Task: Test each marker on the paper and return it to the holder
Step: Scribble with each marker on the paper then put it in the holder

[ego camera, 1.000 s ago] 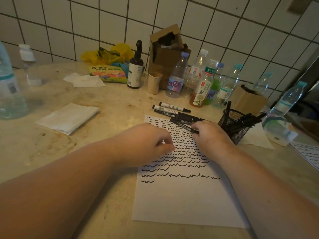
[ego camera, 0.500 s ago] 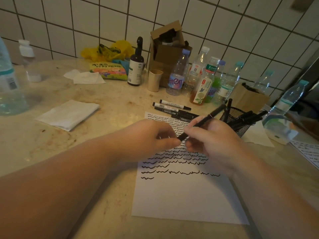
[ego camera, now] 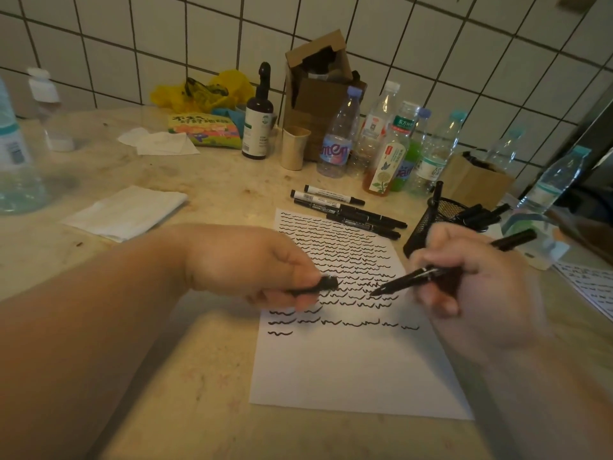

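Here, the left hand (ego camera: 252, 263) pinches a small black marker cap (ego camera: 318, 285) over the white squiggle-covered paper (ego camera: 348, 360), while the right hand (ego camera: 464, 273) grips the uncapped black marker (ego camera: 414, 275), tip just above the sheet, before the black mesh holder (ego camera: 428, 224).

The right hand (ego camera: 464, 277) is motion-blurred and covers the marker's (ego camera: 414, 275) middle. The cap (ego camera: 326, 283) is smeared. The left bottle (ego camera: 13, 154) is cut off at the edge.
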`<action>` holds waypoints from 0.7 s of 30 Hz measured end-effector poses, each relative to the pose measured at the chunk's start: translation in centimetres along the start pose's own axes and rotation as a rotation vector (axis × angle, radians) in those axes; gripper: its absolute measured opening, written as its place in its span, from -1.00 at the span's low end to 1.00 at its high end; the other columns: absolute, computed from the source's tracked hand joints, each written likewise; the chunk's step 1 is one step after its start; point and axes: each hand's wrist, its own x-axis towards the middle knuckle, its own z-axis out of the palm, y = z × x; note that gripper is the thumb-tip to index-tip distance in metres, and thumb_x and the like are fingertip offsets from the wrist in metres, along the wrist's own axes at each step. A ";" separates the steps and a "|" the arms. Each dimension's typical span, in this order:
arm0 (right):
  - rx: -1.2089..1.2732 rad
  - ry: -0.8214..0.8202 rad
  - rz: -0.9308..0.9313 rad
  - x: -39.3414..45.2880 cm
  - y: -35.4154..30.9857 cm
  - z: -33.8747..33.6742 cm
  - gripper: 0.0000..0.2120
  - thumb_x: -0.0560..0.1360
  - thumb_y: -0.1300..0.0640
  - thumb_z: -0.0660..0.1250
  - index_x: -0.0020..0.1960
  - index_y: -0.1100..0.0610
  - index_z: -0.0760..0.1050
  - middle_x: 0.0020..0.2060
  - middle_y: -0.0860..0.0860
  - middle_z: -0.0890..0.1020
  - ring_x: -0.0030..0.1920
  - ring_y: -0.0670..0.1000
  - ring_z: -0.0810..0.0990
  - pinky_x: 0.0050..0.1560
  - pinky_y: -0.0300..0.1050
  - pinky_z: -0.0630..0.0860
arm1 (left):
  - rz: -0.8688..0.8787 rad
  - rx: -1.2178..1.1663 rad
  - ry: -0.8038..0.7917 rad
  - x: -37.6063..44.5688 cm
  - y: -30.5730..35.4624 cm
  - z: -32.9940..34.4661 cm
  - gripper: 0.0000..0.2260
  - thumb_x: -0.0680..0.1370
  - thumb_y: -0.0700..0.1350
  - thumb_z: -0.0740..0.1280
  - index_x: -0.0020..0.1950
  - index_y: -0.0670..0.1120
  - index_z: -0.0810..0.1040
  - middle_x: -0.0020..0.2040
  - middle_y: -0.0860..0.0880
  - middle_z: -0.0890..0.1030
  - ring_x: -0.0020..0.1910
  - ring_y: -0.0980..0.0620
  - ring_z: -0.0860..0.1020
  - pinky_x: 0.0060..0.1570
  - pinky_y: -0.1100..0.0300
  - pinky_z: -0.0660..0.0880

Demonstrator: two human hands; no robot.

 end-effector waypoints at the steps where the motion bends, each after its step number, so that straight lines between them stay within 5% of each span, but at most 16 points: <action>1: -0.051 0.032 0.004 -0.2 0.0 -0.3 -0.82 0.31 0.23 0.37 -0.42 0.16 0.40 -0.55 0.15 0.38 -0.62 -0.01 0.33 -0.51 -0.15 0.06 | -0.012 -0.011 0.115 0.0 0.1 -0.3 -0.67 0.66 0.04 0.14 -0.14 -0.08 0.58 -0.40 0.02 0.36 -0.43 0.07 0.27 -0.38 0.24 0.25; 4: -0.160 0.005 0.097 -1.3 1.7 0.5 -0.83 0.47 0.26 0.37 -0.30 0.21 0.55 -0.49 0.18 0.52 -0.55 0.03 0.40 -0.56 -0.23 0.28 | -0.055 0.032 0.479 1.2 0.8 0.1 -0.65 0.65 0.10 0.14 -0.11 -0.03 0.62 -0.43 0.06 0.44 -0.45 0.12 0.35 -0.36 0.24 0.34; 6: -0.157 -0.054 0.151 -2.2 3.1 1.9 -0.86 0.48 0.22 0.41 -0.24 0.22 0.61 -0.43 0.21 0.59 -0.47 0.08 0.48 -0.47 -0.12 0.41 | -0.078 0.186 0.570 2.2 0.7 0.8 -0.68 0.63 0.14 0.15 -0.10 0.06 0.62 -0.42 0.08 0.52 -0.45 0.16 0.43 -0.32 0.22 0.42; 12: -0.231 -0.058 0.199 -2.8 4.6 2.9 -0.83 0.54 0.24 0.38 -0.22 0.16 0.65 -0.34 0.23 0.69 -0.39 0.12 0.60 -0.30 0.03 0.55 | -0.201 0.615 0.484 2.9 -0.6 1.4 -0.76 0.63 0.16 0.16 -0.08 0.10 0.54 -0.28 0.10 0.62 -0.30 0.18 0.54 -0.26 0.20 0.44; 21: -0.324 -0.130 0.191 -2.7 4.5 3.1 -0.83 0.54 0.22 0.39 -0.21 0.09 0.66 -0.32 0.16 0.72 -0.36 0.08 0.67 -0.31 -0.06 0.59 | -0.175 0.650 0.491 3.0 -0.8 1.3 -0.72 0.63 0.18 0.16 -0.10 0.07 0.55 -0.25 0.11 0.65 -0.25 0.17 0.57 -0.18 0.16 0.52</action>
